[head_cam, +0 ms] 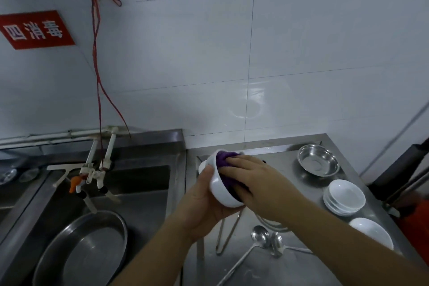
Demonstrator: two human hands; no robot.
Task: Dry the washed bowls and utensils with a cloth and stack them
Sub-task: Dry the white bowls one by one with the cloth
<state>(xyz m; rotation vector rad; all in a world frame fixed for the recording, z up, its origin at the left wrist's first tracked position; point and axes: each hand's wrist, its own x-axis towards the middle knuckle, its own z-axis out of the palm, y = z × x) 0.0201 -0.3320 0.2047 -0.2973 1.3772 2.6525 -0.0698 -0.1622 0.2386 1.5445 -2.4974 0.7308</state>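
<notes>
Head view looks down on a stainless steel counter [290, 260] with a steel sink [130, 183] to its left, where a large round metal basin [81, 248] sits. Above the counter's left part, the left hand [204, 206] grips a white ceramic bowl [220, 188] from below and behind, tilted on its side with its mouth toward the right. The right hand [255, 179] is curled into that mouth, pressing a purple cloth [224, 158] against the inside. On the counter to the right lie a shallow steel dish [318, 163], a stack of white saucers [344, 197] and another white bowl [371, 232]. Two steel spoons [269, 239] rest just below the hands, bowls side by side.
</notes>
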